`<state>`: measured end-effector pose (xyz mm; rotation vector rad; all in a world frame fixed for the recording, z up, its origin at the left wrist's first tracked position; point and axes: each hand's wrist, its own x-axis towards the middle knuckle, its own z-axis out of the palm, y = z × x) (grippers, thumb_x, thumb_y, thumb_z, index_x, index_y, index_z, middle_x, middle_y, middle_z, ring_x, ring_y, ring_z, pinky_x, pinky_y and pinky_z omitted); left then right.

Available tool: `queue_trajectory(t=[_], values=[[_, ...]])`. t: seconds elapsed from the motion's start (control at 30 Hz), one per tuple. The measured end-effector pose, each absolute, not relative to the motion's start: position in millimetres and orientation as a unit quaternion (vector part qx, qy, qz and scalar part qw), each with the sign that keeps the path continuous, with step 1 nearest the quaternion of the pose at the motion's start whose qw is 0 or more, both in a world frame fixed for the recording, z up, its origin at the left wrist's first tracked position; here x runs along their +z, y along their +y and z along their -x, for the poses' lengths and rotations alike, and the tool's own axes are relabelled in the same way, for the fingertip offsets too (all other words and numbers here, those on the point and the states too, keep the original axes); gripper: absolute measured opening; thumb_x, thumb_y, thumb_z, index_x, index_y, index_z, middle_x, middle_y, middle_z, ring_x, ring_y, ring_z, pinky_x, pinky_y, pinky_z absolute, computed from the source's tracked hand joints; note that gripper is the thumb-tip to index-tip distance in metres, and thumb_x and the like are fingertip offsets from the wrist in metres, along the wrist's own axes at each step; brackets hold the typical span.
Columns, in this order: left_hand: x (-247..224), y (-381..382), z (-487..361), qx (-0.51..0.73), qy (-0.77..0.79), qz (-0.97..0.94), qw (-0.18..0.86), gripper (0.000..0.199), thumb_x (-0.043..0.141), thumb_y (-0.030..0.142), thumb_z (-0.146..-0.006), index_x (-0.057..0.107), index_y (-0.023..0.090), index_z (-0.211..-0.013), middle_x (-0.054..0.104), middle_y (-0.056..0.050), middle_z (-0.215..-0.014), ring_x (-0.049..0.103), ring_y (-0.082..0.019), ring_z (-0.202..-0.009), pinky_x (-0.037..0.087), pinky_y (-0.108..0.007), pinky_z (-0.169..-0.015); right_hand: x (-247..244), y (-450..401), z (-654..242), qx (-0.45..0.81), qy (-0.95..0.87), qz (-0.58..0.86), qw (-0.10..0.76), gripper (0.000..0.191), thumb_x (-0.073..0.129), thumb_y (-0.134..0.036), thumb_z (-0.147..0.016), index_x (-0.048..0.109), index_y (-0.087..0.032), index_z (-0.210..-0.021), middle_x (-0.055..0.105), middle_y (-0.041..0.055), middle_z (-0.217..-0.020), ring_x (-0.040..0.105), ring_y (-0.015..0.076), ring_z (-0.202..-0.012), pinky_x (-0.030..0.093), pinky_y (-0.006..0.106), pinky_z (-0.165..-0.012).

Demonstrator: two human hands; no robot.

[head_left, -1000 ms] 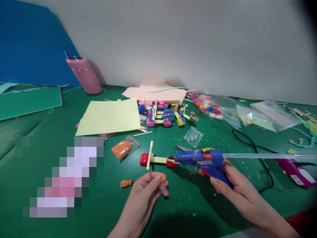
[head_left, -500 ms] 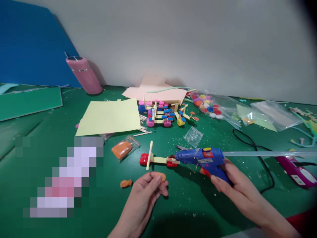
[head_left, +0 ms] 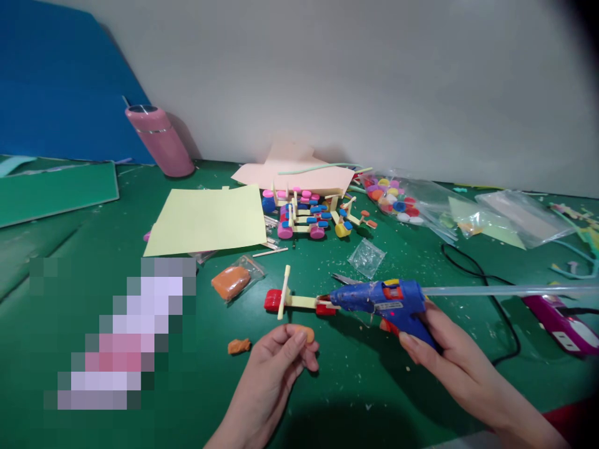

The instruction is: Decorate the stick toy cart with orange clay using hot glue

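The model lies on the green table, near the middle of the view and just beyond the left hand. Little has changed over the last second: the glue gun has shifted by a trace, its tip staying at the model's three o'clock end, and the left hand has not moved. So the work seems to be holding at one spot, with the joint at that end getting the attention. Whether the tip touches, or any glue is coming out, I cannot tell.

The model is a pale flat bar between two red ends, with a thin pale stick raised crosswise at its nine o'clock end. A short pale piece at the other end is partly hidden by the tip.

The left hand pinches an orange piece between thumb and fingertips. The right hand is wrapped round the glue gun's handle, between three and four o'clock from the model. An orange lump sits at eight, scissors at two, and several similar models at twelve.
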<state>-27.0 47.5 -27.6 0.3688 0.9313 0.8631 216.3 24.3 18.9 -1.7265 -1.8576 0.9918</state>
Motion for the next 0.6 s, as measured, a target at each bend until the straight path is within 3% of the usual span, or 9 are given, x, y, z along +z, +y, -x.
queue_trajectory(t=[0.6], values=[[-28.6, 45.9, 28.0, 0.401, 0.433, -0.175, 0.788, 0.014, 0.062, 0.027, -0.075, 0.062, 0.014, -0.071, 0.064, -0.003, -0.066, 0.054, -0.009, -0.057, 0.041, -0.022, -0.062, 18.9, 28.6, -215.0, 0.332, -0.673, 0.622, 0.223, 0.031, 0.044, -0.037, -0.087, 0.045, -0.023, -0.115, 0.055, 0.0057, -0.104, 0.056, 0.0186, -0.087, 0.05, 0.028, -0.073]])
